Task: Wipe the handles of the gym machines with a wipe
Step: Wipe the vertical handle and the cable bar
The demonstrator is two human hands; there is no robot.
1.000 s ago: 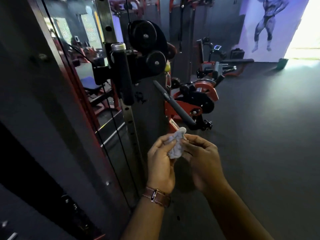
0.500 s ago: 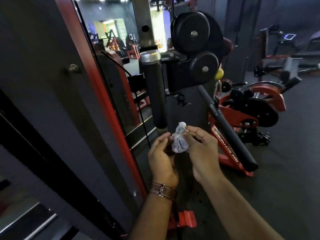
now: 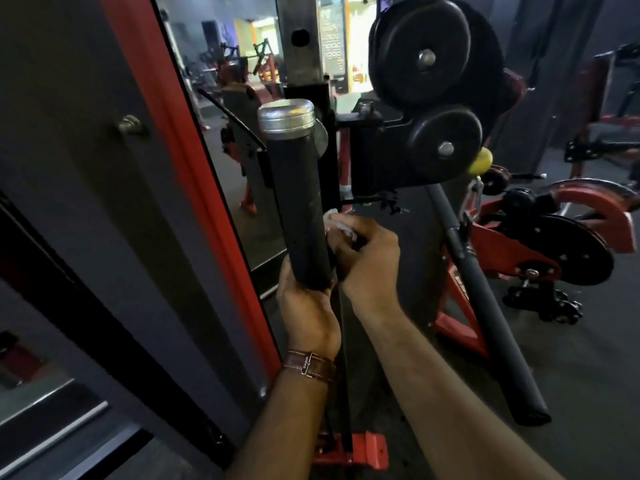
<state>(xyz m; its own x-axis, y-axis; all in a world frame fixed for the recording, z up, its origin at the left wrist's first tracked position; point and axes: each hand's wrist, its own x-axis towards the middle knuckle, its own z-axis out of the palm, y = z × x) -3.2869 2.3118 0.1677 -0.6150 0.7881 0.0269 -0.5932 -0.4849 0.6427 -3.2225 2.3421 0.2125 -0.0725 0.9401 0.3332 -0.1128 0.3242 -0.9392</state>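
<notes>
Both hands (image 3: 367, 261) — white wipe (image 3: 341, 225) behind handle (image 3: 298, 209)

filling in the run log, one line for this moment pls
phase: wiping | left hand: at bottom of upright black handle | right hand: holds wipe beside handle

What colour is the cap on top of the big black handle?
Silver, shiny metal. The cap on the black handle shows best in the head view.
</notes>
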